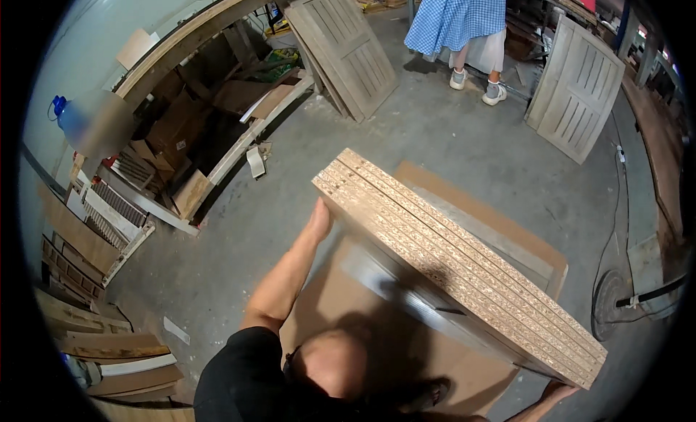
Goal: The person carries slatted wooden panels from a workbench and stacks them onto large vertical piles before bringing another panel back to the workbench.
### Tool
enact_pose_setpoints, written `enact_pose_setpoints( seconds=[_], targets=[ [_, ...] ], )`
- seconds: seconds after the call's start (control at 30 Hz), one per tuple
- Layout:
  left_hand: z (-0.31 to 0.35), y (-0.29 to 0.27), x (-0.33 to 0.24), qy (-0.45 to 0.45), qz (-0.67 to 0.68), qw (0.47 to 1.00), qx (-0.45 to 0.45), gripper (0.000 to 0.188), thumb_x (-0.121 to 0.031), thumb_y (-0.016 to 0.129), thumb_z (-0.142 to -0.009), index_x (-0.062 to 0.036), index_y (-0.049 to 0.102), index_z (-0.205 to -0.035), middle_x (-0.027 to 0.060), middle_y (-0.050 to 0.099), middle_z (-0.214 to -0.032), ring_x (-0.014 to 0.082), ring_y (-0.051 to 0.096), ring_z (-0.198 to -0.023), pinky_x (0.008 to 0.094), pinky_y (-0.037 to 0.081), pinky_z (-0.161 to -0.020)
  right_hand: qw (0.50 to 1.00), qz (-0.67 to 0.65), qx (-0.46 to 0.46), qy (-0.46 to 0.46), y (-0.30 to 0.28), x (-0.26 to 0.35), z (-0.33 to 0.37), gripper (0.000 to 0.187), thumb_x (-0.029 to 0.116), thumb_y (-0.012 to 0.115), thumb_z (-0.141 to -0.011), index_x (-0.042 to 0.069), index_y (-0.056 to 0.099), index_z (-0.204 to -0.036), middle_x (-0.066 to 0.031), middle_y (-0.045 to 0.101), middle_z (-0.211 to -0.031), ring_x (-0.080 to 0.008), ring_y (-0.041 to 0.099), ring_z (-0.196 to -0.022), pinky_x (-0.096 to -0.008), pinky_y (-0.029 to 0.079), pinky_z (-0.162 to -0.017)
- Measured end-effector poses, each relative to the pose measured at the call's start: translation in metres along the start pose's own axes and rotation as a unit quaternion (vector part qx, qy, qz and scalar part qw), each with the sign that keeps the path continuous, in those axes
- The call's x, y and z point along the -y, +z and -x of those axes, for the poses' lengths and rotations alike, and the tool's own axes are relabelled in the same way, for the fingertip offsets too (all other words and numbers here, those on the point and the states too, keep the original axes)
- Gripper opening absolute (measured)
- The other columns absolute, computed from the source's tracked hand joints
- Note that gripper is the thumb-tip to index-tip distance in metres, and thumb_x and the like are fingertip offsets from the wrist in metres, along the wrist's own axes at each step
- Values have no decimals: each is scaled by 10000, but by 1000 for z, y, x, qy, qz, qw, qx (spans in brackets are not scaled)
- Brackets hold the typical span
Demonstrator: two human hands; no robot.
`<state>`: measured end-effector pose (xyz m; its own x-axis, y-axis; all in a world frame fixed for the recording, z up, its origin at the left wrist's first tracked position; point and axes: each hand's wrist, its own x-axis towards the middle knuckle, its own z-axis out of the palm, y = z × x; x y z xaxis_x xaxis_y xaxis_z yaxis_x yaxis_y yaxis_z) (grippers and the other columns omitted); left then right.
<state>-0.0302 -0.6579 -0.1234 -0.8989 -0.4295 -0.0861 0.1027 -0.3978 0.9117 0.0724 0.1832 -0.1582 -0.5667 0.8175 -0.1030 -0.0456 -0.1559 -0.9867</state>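
Note:
A thick stack of particleboard panels runs diagonally across the middle, its speckled cut edges facing up. My left hand grips the far left end of the stack, with its fingers mostly hidden behind the boards. At the near right end, my right hand holds the lower corner, and only part of it shows. Brown cardboard lies on the floor beneath the stack. I cannot tell whether the boards rest on anything.
Panelled wooden doors lean upright at the back and back right. A person in a blue checked garment stands behind. A workbench with scrap below lines the left; a round fan-like base stands right.

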Motion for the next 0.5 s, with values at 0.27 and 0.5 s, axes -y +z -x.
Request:
enact_pose_setpoints(
  seconds=[0.27,0.5],
  targets=[
    [-13,4,21,-12,-28,999,18,586,-440,322,-1007,-19,362,-1412,99,411,-1429,234,382,-1309,386,270,-1113,930,289,101,-206,-133,-84,-83,427,191,415,-1009,5,321,-1382,-145,487,-1351,-284,480,-1212,-453,341,-1083],
    [0,2,-2,10,-89,996,15,605,-460,322,-1004,-16,352,-1414,113,395,-1441,251,384,-1311,398,271,-1110,994,7,27,-104,-19,-31,19,461,78,455,-986,98,290,-1416,-172,467,-1348,-311,500,-1167,-425,436,-997]
  ],
)
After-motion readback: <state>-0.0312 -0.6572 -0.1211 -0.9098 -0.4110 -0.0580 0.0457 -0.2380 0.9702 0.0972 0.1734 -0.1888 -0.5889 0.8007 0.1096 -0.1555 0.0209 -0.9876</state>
